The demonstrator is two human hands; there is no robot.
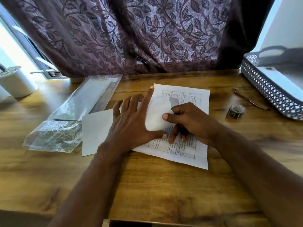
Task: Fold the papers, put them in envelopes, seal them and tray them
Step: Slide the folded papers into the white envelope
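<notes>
White paper point(155, 118), envelope or folded sheet we could not tell, lay crosswise under our hands. Our left hand point(131, 122) pressed it flat with straight, spread fingers; our right hand point(190, 122) pinched its right end, thumb on top. Its long axis ran left to right over the printed sheet point(185, 151). The tray point(262, 89) stood well apart to the right, nearer our right hand.

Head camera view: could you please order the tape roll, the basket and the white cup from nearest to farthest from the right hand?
From the right hand, which pinches the envelope:
1. Tape roll, just to its right.
2. Basket, farther right and a little further back.
3. White cup, far off on the left side.
</notes>
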